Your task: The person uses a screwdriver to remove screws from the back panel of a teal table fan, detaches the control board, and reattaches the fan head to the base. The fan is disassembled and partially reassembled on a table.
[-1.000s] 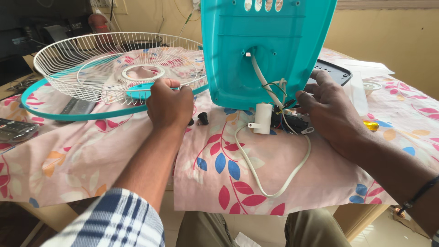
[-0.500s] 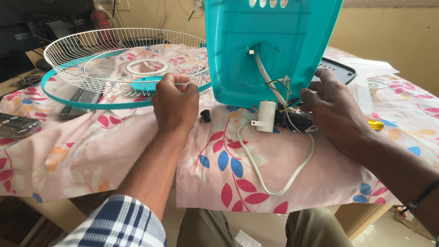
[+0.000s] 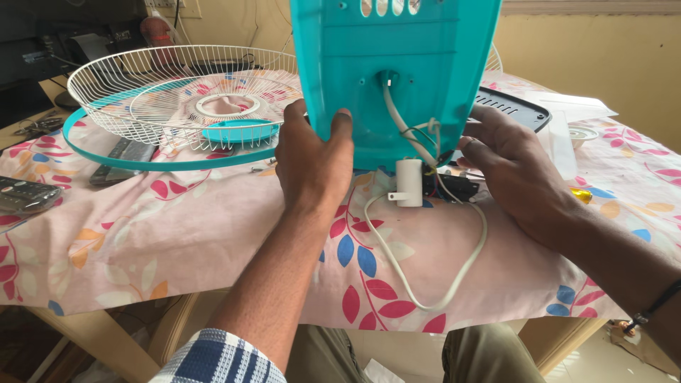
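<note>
Two hands steady an upright turquoise fan housing (image 3: 397,64) — left hand (image 3: 312,163) fingers gripping its edge, right hand (image 3: 514,170) fingers spread wide.

Teal fan parts on a floral cloth

Teal housing (image 3: 397,64) by the left hand (image 3: 312,167); white cord (image 3: 425,269) below the right hand (image 3: 514,170); white grille (image 3: 142,85), teal-rimmed; pink cloth (image 3: 177,234), red and blue leaves.

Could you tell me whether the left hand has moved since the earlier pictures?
Yes. The left hand has shifted right, from beside the white wire guard onto the teal fan housing.
</note>
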